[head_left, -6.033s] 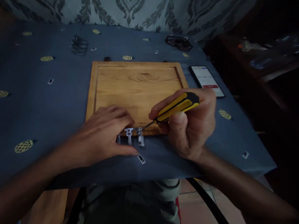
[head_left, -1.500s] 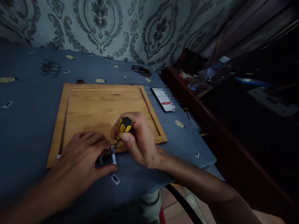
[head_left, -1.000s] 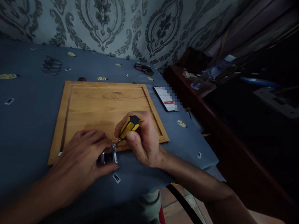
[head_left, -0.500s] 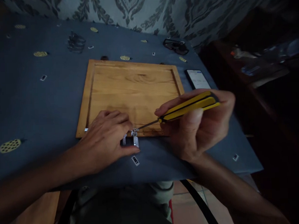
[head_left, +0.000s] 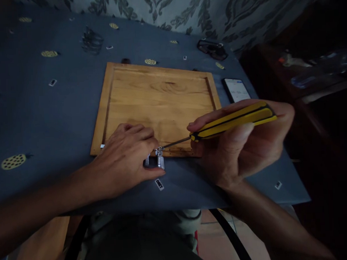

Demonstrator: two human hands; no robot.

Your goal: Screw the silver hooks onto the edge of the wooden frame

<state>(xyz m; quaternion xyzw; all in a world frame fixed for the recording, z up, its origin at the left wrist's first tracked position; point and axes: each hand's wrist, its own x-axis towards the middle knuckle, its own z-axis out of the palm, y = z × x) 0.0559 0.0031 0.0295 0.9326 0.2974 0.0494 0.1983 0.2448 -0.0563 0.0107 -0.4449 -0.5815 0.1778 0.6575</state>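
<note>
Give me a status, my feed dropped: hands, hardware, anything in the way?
Left hand holding metal hinge at near edge of wooden panel. Right hand gripping yellow-black screwdriver, tip at hinge. Phone apart, right of panel.

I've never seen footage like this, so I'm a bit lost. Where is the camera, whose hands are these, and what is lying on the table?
There is no machine here. The camera sits on a person's head and looks forward and down, so both arms are that person's own. The left hand holds a small metal hinge at the near edge of a wooden panel, which lies on a blue tablecloth. The right hand grips a yellow-and-black screwdriver, with its tip at the hinge. A phone lies to the right of the panel, and dark glasses lie farther back.
</note>
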